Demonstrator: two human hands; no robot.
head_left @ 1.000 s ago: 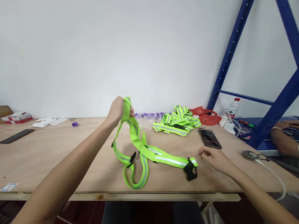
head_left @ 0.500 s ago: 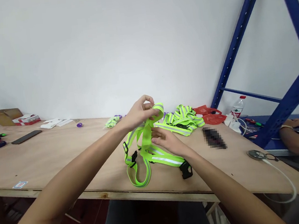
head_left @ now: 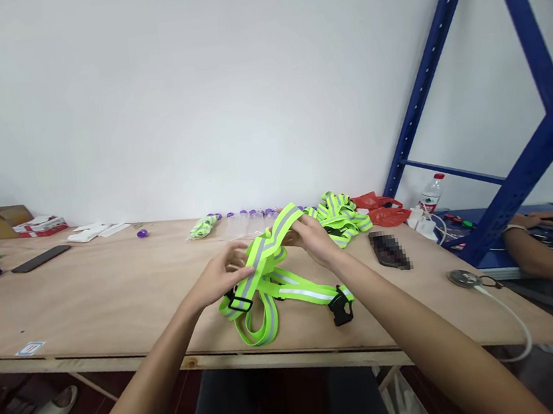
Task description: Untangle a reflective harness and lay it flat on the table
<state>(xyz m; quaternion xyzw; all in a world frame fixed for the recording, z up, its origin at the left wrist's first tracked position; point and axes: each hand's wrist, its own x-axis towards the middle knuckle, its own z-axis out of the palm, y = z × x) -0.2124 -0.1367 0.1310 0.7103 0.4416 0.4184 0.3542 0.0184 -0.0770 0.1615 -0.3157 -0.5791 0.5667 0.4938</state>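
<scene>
Your left hand [head_left: 224, 275] and right hand [head_left: 312, 239] both grip the reflective strap [head_left: 266, 245], stretched between them; its buckle [head_left: 340, 308] lies unfastened on the table [head_left: 91, 303], folding barely begun.

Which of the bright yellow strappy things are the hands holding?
The yellow-green reflective strap harness at the near table edge: left hand and right hand both hold it. The strap pile and small bundle lie untouched farther back.

pretty even bright light, soft shadows, edges bent by wide lens, corners dark, one pixelated patch by the phone [head_left: 389, 251]
</scene>
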